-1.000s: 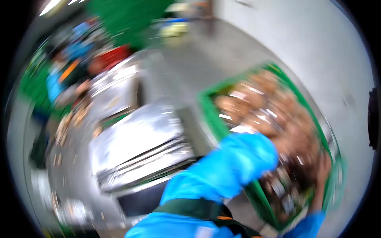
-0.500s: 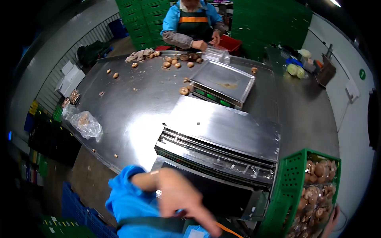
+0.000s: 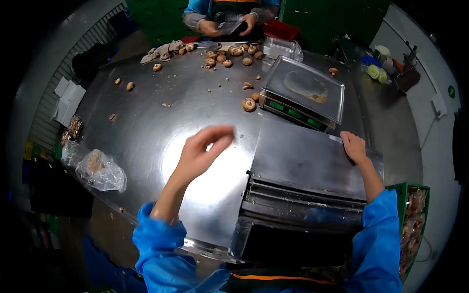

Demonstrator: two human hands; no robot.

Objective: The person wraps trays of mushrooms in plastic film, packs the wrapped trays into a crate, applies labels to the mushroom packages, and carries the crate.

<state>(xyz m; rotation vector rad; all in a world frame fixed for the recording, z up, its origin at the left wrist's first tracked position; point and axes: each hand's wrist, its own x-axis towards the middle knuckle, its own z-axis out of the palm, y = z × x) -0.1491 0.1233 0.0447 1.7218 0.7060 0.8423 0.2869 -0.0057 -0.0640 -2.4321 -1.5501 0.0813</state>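
My left hand hovers over the bright steel table, left of the steel machine. Its fingers are outstretched and curved, the thumb a little apart; the tips are blurred, and nothing shows in them. My right hand rests on the far right part of the machine's flat metal plate, fingers extended and holding nothing. Beyond the plate stands a scale with a stained tray and green displays. Loose brown mushrooms lie just left of the scale.
Across the table a co-worker's hands hold a clear plastic container. More mushrooms and a cloth lie along the far edge. A clear plastic bag lies at left. At right stands a green crate of packed mushrooms.
My left hand has moved up and forward over the table. My right hand has gone from beside the crate to the metal plate. The view has shifted; the co-worker now holds a container.
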